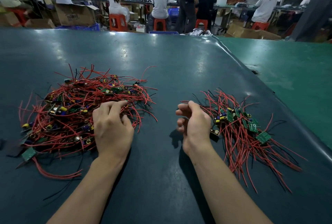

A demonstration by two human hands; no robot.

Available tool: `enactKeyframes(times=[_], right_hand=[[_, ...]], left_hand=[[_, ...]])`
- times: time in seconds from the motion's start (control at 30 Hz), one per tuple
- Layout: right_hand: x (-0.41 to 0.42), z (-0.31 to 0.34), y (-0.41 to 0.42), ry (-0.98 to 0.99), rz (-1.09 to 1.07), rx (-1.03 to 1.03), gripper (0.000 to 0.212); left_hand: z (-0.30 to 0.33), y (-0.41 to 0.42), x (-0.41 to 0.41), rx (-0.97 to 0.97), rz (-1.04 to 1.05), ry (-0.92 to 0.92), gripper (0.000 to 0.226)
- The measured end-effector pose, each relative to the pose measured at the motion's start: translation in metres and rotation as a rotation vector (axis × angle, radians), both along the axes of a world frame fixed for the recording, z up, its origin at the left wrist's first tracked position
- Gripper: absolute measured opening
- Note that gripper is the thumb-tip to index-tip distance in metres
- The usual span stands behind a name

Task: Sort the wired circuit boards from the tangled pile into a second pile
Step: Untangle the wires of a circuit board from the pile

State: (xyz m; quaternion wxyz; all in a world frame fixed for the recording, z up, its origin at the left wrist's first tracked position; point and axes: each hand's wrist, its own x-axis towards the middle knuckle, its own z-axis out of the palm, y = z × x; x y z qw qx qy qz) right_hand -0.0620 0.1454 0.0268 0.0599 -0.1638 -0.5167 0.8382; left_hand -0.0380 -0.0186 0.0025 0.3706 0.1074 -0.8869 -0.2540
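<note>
Forearms: two bare arms reach in from the bottom edge over a dark mat [161,73].
Left hand [112,128]: palm down on the near right edge of the tangled pile [79,108], fingers curled into the red wires; whether they have closed on a wire I cannot tell.
Right hand [193,125]: turned on its side just left of the second pile [246,130], fingers curled inward, thumb and forefinger at a thin wire that runs off into that pile; a firm pinch cannot be confirmed.
Tangled pile: large, left of centre, red and black wires with green boards and yellow and blue parts mixed through.
Second pile: smaller, to the right, boards bunched at the middle, wires fanning toward the near right edge.
Gap: bare mat between the piles.
Mat edge: a green surface [291,65] beyond it on the right.
Background: seated workers on red stools [117,22] at benches, cardboard boxes [77,15] beside them.
</note>
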Motion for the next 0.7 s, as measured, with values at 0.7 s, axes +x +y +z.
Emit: enactKeyframes(times=[0.7], right_hand=[[0.015, 0.004, -0.015, 0.072, 0.695, 0.008, 0.028]], left_hand=[[0.006, 0.016, 0.008, 0.078, -0.634, 0.463, 0.043]])
